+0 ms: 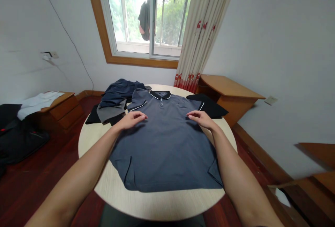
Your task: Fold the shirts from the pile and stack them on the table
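A grey polo shirt (167, 146) lies front up and spread out on a round pale table (162, 206). Its dark collar (160, 95) with a white edge points to the window, and the hem faces me. Over the left side of the chest, just below the sleeve, hovers my left hand (133, 119), fingers stretched out and holding nothing. My right hand (201, 118) is likewise open and empty, above the shirt's right side near the other sleeve. Shadows under both hands suggest a small gap from the cloth.
Crumpled dark blue and grey clothes (120, 94) are heaped at the table's back left. Folded black cloth (208, 106) lies at the back right. Beyond it stands a wooden desk (230, 87) beside a curtain (201, 28). A low wooden cabinet (62, 110) is at left.
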The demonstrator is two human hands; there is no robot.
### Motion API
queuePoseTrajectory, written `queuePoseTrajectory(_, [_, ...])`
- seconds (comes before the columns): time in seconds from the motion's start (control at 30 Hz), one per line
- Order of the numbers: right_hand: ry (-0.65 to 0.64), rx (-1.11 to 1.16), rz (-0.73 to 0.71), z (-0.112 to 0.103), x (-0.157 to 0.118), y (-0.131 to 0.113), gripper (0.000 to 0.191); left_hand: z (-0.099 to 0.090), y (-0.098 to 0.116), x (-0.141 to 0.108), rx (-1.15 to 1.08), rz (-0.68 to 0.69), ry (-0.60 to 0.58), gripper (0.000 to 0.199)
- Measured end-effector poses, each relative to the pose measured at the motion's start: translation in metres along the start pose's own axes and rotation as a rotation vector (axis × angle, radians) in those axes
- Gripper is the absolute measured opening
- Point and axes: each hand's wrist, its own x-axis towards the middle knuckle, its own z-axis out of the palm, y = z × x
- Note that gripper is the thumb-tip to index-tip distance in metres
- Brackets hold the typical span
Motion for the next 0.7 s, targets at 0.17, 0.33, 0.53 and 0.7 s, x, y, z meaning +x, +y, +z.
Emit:
queuePoseTrajectory(0.17, [-0.075,-0.213,-0.038,0.017,0.005,0.004,0.031,0.026,-0.024,0.006,0.4,0.181,-0.063,0.057])
queuePoseTrajectory(0.33, [-0.12,-0.573,-0.025,0.041,-0.018,-0.014,0.039,0.044,-0.024,-0.021,0.744,0.225,-0.148,0.05])
queuePoseTrajectory(0.53, [-0.221,-0.668,-0.113,0.071,-0.096,-0.039,0.056,0.049,-0.002,-0.108,0.792,0.307,-0.383,0.065])
queuePoseTrajectory(0.7, [-0.232,-0.62,-0.071,0.045,-0.148,-0.035,0.064,0.031,0.008,-0.163,0.718,0.289,-0.495,0.079])
